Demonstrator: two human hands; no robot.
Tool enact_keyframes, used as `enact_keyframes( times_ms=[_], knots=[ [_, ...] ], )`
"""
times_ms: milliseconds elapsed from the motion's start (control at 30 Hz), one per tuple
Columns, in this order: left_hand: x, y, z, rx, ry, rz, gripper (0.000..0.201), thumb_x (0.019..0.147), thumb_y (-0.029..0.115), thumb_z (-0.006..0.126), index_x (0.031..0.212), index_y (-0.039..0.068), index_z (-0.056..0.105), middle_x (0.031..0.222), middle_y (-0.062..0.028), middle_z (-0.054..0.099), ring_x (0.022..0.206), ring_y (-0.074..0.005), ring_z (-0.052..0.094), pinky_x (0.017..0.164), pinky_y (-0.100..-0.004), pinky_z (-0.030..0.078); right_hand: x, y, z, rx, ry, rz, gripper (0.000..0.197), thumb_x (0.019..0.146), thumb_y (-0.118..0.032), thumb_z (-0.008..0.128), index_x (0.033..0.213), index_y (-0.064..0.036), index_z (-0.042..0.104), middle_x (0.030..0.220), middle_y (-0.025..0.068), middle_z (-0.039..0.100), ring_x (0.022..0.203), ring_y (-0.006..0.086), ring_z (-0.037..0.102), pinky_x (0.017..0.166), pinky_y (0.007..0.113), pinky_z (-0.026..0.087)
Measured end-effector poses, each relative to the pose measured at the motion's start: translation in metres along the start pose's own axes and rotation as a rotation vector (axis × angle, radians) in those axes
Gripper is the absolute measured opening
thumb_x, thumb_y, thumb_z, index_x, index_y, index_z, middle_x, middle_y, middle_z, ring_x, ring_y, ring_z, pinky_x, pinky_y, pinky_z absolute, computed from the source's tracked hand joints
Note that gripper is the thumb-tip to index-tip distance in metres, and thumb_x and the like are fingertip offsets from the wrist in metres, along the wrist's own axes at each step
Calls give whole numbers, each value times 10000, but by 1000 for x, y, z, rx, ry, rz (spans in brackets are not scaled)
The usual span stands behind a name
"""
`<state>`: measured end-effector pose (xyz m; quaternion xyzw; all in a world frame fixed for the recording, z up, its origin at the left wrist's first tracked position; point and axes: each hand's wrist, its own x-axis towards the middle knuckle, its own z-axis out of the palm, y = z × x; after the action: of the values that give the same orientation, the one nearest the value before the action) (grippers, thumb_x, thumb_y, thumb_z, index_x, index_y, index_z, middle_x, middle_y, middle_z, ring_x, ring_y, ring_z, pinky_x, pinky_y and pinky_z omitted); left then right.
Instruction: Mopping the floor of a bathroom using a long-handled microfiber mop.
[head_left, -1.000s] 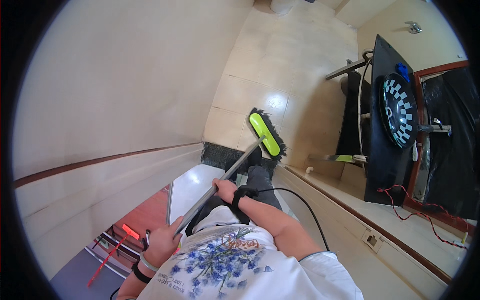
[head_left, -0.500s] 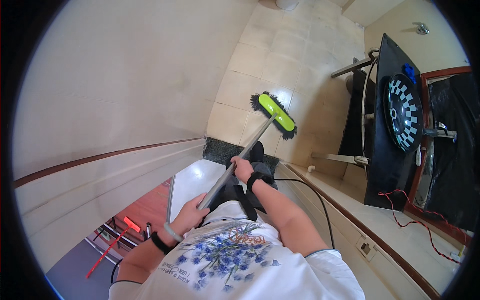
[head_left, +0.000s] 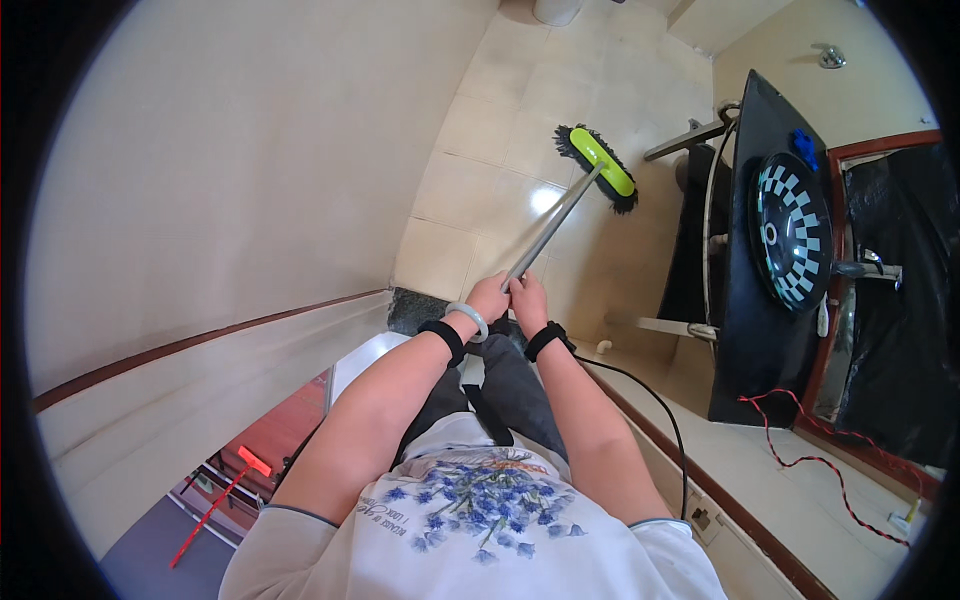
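A mop point(head_left: 602, 160) with a lime-green oblong head and a dark shaggy fringe rests on the tiled floor. Its grey handle slants back toward me. My left hand point(head_left: 487, 298), below a pale bangle and a black wristband, is closed round the handle. Close beside it, my right hand point(head_left: 530, 300) also grips the handle, its fingers curled and partly hidden. Both arms reach forward from my body.
A black counter point(head_left: 735, 250) with a checkered round basin point(head_left: 793, 232) stands at the right on metal brackets. A pale wall point(head_left: 240, 160) lies to the left. A dark threshold point(head_left: 415, 312) crosses near my feet. A red twisted wire point(head_left: 790, 455) hangs at the right.
The mop head has slid forward and to the right. Both my hands have moved forward, and the left has come up along the handle close to the right.
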<state>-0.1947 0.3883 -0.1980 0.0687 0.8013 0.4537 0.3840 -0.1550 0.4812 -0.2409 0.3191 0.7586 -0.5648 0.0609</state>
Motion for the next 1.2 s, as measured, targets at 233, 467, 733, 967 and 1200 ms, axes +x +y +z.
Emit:
enact_keyframes(
  times_ms=[233, 467, 733, 967, 1200],
  knots=[
    [-20, -21, 3, 287, -23, 127, 454, 724, 103, 485, 1154, 34, 357, 773, -232, 541, 725, -350, 531, 640, -379, 428, -1, -6, -12, 437, -151, 394, 178, 776, -134, 455, 843, 26, 494, 776, 98, 556, 666, 189, 552, 555, 305, 469],
    [-128, -16, -35, 514, -55, 24, 532, 704, 90, 493, 1195, 47, 292, 746, -206, 530, 670, -351, 532, 584, -425, 429, -22, 6, 18, 676, -322, 601, 115, 788, -133, 462, 800, -21, 489, 717, 90, 543, 704, 220, 562, 621, 325, 452],
    [-243, -37, -82, 765, -144, -97, 541, 733, 131, 474, 1226, 85, 256, 748, -161, 521, 594, -312, 542, 503, -397, 436, -60, 43, 70, 714, -480, 916, 139, 780, -142, 511, 784, -6, 480, 710, 111, 544, 720, 252, 579, 573, 347, 476],
    [-340, -70, -109, 789, -139, -215, 536, 738, 154, 481, 1228, 118, 269, 740, -137, 522, 575, -287, 547, 479, -376, 438, -129, 70, 132, 584, -953, 845, 178, 774, -134, 510, 822, 36, 491, 808, 146, 543, 713, 253, 566, 647, 370, 497],
    [-410, -103, -99, 625, -123, -463, 568, 748, 216, 499, 1249, 148, 240, 761, -157, 533, 625, -310, 552, 523, -391, 439, -175, 56, 170, 471, -1255, 1048, 216, 769, -98, 495, 843, 103, 514, 768, 209, 565, 695, 290, 580, 648, 358, 493]
  ],
)
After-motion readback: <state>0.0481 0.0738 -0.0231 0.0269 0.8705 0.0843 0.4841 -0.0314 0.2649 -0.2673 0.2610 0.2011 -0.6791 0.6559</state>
